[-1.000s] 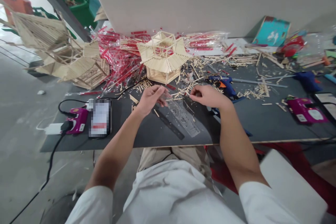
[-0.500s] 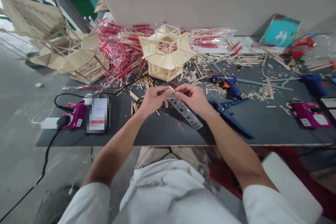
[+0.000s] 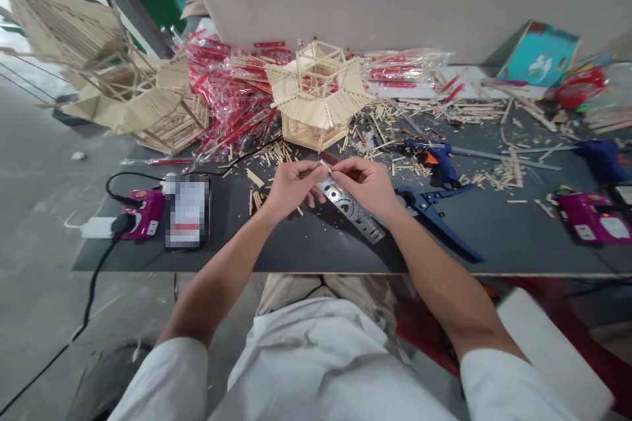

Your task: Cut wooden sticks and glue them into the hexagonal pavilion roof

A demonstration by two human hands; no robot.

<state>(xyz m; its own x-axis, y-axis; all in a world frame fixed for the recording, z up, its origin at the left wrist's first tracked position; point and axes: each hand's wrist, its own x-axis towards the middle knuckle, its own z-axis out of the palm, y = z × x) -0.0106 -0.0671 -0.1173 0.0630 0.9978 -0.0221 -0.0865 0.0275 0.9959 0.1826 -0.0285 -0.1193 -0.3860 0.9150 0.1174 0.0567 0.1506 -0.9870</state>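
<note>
My left hand (image 3: 295, 189) and my right hand (image 3: 366, 185) meet above the dark table, fingertips nearly touching. Between them they pinch a short wooden stick (image 3: 324, 165), mostly covered by the fingers. Beneath the hands lies a clear stencil ruler (image 3: 351, 212) with cut-out shapes, slanting down to the right. Just beyond stands a small house-like model (image 3: 323, 112) built of thin wooden sticks. Blue-handled cutters (image 3: 439, 223) rest on the table to the right of my right forearm, and a blue glue gun (image 3: 441, 161) lies behind them.
Cut stick pieces (image 3: 488, 108) and red-marked plastic wrappers (image 3: 227, 92) litter the back. A larger stick model (image 3: 143, 102) stands at left. A phone (image 3: 187, 212), purple power strips (image 3: 148, 214) (image 3: 595, 217) with cables, and a second glue gun (image 3: 602, 161) lie toward the sides.
Both hands stay together, pinching the stick, with only slight finger movement. The whole view has shifted a little, so the table items appear slightly farther right.
</note>
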